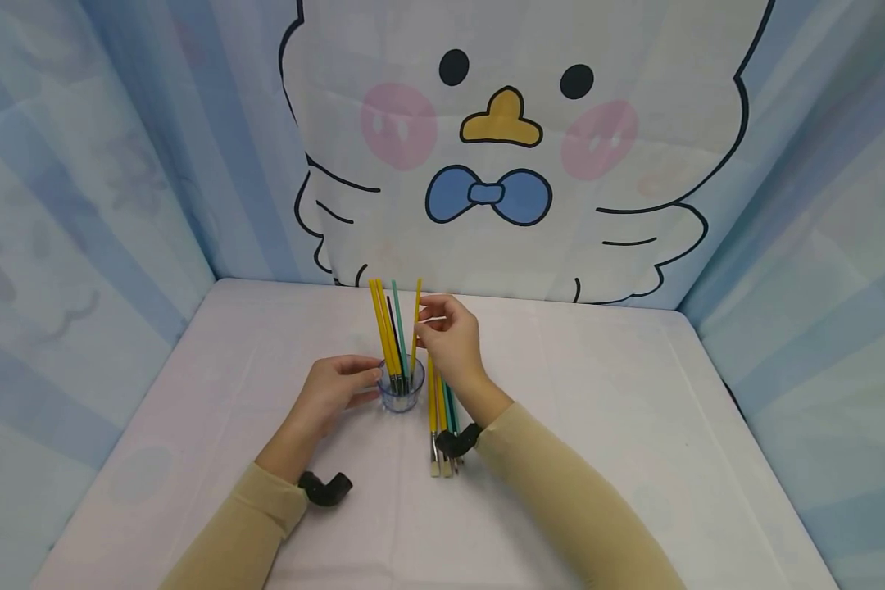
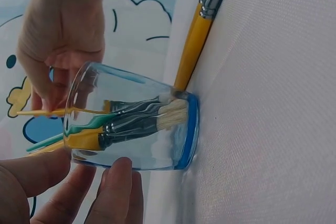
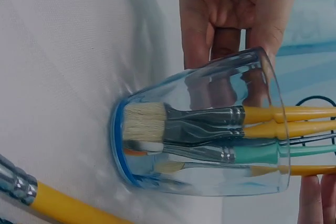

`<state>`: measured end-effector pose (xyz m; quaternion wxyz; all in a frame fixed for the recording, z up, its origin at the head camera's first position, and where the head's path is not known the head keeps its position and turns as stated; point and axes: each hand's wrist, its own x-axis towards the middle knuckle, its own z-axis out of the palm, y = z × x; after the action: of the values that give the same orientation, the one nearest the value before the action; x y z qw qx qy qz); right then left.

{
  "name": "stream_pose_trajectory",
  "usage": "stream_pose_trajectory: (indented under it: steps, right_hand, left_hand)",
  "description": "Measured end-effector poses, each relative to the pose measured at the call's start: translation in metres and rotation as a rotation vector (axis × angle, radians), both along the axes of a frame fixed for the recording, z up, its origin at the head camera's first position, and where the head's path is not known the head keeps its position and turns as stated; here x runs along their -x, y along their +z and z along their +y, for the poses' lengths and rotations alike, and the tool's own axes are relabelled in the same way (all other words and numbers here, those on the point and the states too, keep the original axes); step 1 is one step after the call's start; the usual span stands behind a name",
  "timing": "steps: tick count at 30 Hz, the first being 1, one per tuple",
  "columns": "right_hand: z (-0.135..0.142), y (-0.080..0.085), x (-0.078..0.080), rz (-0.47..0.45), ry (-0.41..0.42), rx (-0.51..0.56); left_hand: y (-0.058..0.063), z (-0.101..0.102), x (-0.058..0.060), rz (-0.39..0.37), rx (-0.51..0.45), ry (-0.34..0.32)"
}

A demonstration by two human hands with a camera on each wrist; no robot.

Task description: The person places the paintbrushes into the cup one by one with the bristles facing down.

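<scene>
A clear cup with a blue base [image 1: 401,405] stands upright on the table, holding several paintbrushes [image 1: 383,332] bristles down, with yellow, teal and dark handles. My left hand [image 1: 332,385] holds the cup's left side, thumb near the rim and fingers along the wall, as the left wrist view shows. Above the cup's right side, my right hand [image 1: 451,340] pinches a thin yellow paintbrush [image 1: 417,305] by its handle. That brush's bristle end [image 3: 170,167] is inside the cup. More paintbrushes [image 1: 433,401] lie to the right of the cup, partly hidden under my right wrist.
A pale cloth covers the table [image 1: 597,459]. Behind it hangs a curtain [image 1: 501,254] with a cartoon bird, and striped curtains [image 1: 103,246] close off both sides. A black strap part [image 1: 326,489] sticks out at my left wrist.
</scene>
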<state>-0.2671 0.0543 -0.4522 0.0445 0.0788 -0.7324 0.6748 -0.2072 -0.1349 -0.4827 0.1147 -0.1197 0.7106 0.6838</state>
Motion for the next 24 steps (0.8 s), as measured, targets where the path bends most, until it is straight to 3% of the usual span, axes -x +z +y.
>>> stream_pose_trajectory:
  steps: [24]
  right_hand:
    - [-0.009, -0.012, 0.000, -0.041, 0.039, -0.088]
  left_hand:
    - [-0.001, 0.000, 0.001, 0.012, -0.015, 0.009]
